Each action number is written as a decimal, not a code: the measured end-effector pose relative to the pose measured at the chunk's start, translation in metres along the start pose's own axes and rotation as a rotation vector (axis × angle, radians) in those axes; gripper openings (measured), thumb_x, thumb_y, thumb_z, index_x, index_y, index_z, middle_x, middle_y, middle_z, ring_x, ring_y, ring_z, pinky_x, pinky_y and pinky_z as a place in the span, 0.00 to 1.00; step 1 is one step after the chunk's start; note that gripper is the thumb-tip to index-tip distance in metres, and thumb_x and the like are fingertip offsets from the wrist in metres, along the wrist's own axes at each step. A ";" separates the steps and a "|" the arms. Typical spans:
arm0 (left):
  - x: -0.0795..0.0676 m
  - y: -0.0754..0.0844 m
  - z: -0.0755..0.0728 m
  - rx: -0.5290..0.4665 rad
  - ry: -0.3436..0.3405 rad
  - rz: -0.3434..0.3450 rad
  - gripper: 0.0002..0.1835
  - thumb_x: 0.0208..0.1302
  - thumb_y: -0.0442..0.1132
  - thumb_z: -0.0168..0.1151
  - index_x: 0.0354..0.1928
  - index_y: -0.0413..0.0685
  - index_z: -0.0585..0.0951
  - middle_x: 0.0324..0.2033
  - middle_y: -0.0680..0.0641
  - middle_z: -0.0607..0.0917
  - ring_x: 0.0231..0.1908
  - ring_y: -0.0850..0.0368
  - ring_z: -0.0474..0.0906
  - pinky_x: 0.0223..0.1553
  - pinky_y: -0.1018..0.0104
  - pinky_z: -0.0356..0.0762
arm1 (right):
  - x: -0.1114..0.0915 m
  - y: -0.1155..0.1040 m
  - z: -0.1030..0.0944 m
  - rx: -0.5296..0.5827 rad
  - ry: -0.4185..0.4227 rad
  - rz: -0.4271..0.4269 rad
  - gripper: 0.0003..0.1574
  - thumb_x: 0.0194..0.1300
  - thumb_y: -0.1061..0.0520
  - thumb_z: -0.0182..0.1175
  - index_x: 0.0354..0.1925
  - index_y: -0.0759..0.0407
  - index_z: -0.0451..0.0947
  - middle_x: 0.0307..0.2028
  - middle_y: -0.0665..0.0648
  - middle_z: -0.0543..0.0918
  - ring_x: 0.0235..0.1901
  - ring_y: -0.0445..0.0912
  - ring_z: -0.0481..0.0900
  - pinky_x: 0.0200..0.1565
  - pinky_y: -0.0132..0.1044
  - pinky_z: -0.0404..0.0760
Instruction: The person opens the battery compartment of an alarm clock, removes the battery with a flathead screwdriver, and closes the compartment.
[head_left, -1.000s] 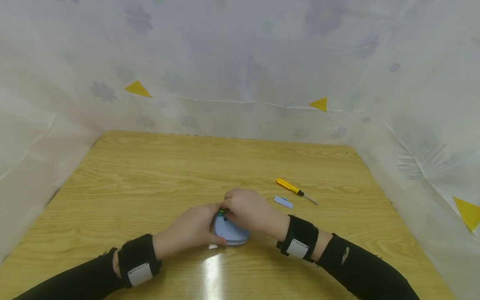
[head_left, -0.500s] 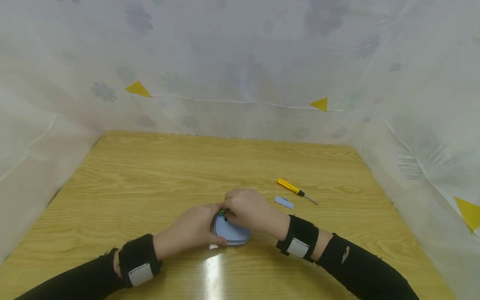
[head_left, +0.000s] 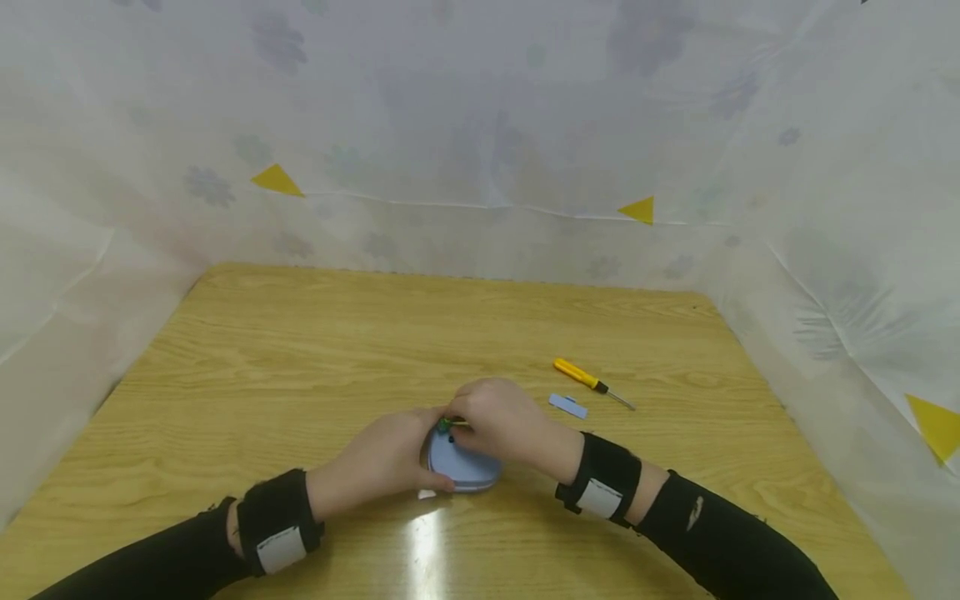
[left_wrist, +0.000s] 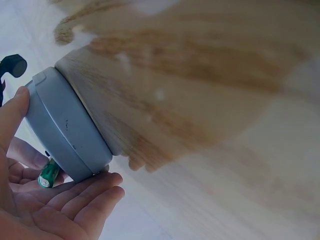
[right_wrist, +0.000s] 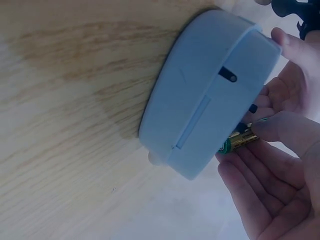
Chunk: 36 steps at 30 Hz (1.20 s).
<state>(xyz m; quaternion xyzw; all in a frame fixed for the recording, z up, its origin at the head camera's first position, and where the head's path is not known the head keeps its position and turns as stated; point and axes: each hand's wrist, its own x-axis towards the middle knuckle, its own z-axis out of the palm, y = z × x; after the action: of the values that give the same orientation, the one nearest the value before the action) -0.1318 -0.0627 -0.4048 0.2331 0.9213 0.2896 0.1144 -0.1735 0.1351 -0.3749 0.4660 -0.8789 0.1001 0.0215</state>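
A light blue, rounded plastic device [head_left: 463,467] lies on the table, with small black knobs on its upturned side. My left hand [head_left: 382,454] grips it from the left, thumb on the near rim and fingers round the far side; the left wrist view shows the thumb [left_wrist: 16,112] on its edge. From the right, my right hand [head_left: 502,421] pinches a green and gold battery [right_wrist: 239,141] between thumb and fingers, close over the device's upturned side. The battery's green end [left_wrist: 49,174] also shows in the left wrist view. The device's upturned side is partly hidden under my right hand.
Right of the hands lies a small light blue cover [head_left: 567,406] with a tab. Just beyond it is a yellow-handled screwdriver [head_left: 581,374], its tip pointing right. A small white piece [head_left: 426,493] shows by my left thumb. Patterned sheeting [head_left: 480,150] surrounds the wooden table [head_left: 337,333].
The battery has tilted slightly under my right fingers, so more of its yellow-gold side shows. My left hand and the device stay in place.
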 end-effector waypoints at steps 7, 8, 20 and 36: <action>0.001 0.000 -0.001 -0.020 0.000 0.001 0.53 0.49 0.53 0.87 0.73 0.36 0.73 0.63 0.39 0.86 0.60 0.46 0.86 0.63 0.49 0.86 | -0.004 0.003 -0.007 -0.006 0.017 -0.008 0.11 0.64 0.58 0.74 0.45 0.57 0.91 0.38 0.51 0.92 0.36 0.40 0.89 0.37 0.26 0.87; 0.001 0.000 -0.001 -0.023 0.000 -0.002 0.53 0.49 0.53 0.87 0.73 0.36 0.73 0.63 0.39 0.86 0.61 0.46 0.85 0.63 0.49 0.85 | -0.004 0.004 -0.008 -0.011 0.023 -0.010 0.10 0.64 0.58 0.74 0.44 0.57 0.91 0.38 0.51 0.92 0.36 0.40 0.89 0.36 0.26 0.87; 0.003 0.002 0.000 0.019 0.003 -0.056 0.57 0.47 0.56 0.87 0.74 0.33 0.72 0.67 0.35 0.83 0.66 0.41 0.82 0.69 0.45 0.81 | -0.010 0.024 -0.026 -0.154 0.072 0.069 0.06 0.63 0.58 0.75 0.40 0.54 0.91 0.36 0.49 0.93 0.33 0.40 0.89 0.35 0.29 0.88; 0.004 0.003 0.001 0.015 0.006 -0.057 0.58 0.45 0.56 0.88 0.74 0.33 0.72 0.68 0.35 0.81 0.68 0.39 0.80 0.72 0.44 0.78 | -0.040 0.076 -0.044 -0.205 0.185 0.210 0.02 0.62 0.61 0.75 0.35 0.58 0.90 0.29 0.53 0.88 0.27 0.43 0.84 0.28 0.33 0.83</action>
<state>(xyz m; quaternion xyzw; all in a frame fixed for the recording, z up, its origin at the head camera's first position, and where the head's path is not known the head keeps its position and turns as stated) -0.1338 -0.0577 -0.4046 0.2066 0.9300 0.2800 0.1181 -0.2158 0.2181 -0.3492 0.3557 -0.9226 0.0542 0.1392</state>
